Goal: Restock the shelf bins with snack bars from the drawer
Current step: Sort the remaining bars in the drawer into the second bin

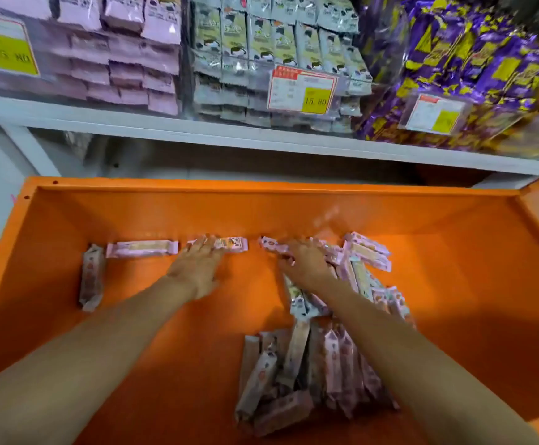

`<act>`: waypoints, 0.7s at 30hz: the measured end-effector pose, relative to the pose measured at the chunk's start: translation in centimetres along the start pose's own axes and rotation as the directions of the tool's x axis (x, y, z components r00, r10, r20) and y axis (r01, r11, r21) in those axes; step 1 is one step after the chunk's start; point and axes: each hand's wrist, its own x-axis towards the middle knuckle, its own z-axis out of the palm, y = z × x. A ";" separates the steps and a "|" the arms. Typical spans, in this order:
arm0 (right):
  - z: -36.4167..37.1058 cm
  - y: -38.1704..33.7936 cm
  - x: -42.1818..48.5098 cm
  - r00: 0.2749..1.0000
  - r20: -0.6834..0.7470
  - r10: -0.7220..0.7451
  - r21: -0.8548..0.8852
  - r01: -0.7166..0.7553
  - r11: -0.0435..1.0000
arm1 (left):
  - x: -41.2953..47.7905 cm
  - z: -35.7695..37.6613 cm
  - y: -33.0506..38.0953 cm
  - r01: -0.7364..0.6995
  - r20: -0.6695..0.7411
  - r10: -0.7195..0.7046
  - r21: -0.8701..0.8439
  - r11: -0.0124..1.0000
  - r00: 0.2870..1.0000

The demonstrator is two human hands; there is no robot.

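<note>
Head cam: left hand [197, 268] lies flat, fingers straight, on one snack bar [233, 244], right hand [306, 264] over the pile [335, 364], grip too blurry to tell.

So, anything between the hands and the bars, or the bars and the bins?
Nothing visible blocks the hands: left hand touches a bar, right hand rests on the pile. Toward the pink bin, only the white shelf edge lies between.
</note>
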 end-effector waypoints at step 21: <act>5.8 -3.9 2.2 0.997 -0.035 -0.073 -0.265 0.061 0.962 | -0.8 5.9 -4.6 0.094 -0.299 -0.138 -0.158 0.983 0.944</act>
